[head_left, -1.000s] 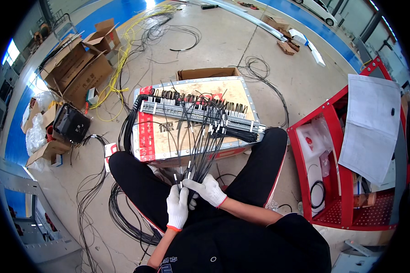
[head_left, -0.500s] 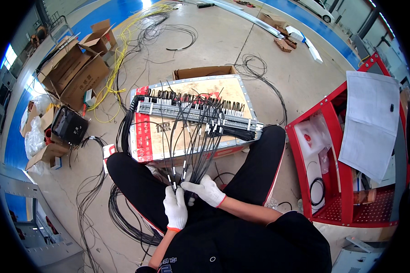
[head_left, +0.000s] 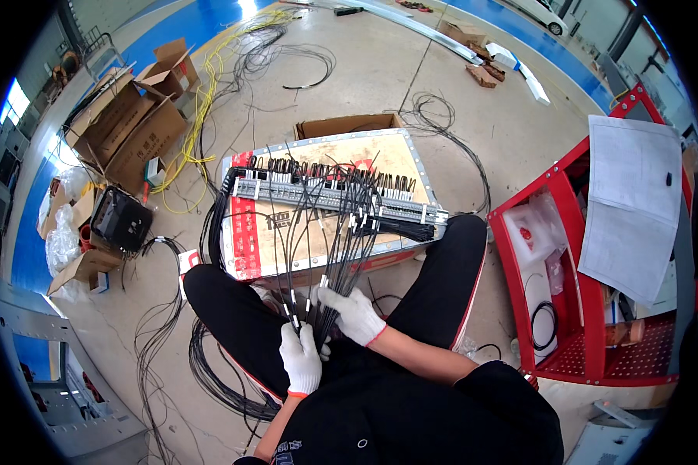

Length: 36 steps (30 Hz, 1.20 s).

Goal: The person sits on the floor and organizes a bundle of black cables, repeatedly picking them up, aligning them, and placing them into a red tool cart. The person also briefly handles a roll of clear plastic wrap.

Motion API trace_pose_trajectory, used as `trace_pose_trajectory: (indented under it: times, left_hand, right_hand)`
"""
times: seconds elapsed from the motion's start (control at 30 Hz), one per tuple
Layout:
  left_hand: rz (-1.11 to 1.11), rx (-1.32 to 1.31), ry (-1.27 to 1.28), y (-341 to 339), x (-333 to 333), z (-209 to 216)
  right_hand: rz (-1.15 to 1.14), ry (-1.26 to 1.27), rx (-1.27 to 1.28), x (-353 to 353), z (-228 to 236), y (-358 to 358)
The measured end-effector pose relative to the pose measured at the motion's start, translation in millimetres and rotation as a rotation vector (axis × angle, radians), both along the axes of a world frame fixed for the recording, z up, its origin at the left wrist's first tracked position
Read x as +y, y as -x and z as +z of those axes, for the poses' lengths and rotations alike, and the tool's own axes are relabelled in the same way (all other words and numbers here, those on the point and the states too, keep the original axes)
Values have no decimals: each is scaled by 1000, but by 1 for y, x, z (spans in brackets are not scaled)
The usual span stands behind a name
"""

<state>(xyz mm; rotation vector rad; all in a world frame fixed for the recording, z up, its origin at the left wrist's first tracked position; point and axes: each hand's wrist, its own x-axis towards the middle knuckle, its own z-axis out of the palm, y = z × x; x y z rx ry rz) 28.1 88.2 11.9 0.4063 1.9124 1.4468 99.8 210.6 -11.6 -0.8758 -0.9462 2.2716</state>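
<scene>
So the white knit-gloved left hand (head_left: 302, 359) is pinching a bunch of thin, bendy black cables (head_left: 335, 267), the white knit-gloved right hand (head_left: 357, 316) touches it too (can't tell if gripping), and the strands fan up over a long, ridged grey terminal strip (head_left: 312, 197) on a flat, wood-topped crate (head_left: 396, 153).

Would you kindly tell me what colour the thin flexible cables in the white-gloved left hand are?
The thin cables are black, best seen in the head view.

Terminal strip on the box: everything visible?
The terminal strip is long and grey, a row of small blocks, seemingly plastic and metal. It lies aslant across the box, right end lower in view. Black wires with white sleeves line its far side; others run toward the left hand and right hand, neither touching it.
</scene>
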Motion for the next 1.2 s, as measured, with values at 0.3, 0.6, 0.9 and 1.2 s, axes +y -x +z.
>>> trace_pose_trajectory:
  times: [0.3, 0.6, 0.9, 1.2]
  left_hand:
    - [-36, 62, 29, -2, 1, 1]
    - [-20, 11, -55, 3, -3, -5]
    - [-57, 49, -22, 2, -5, -1]
    - [-107, -31, -35, 7, -5, -3]
  right_hand:
    - [-247, 395, 78, 96, -3, 33]
    - [270, -229, -153, 39, 14, -7]
    - [-20, -7, -78, 20, 16, 17]
    - [-26, 391, 170, 98, -2, 25]
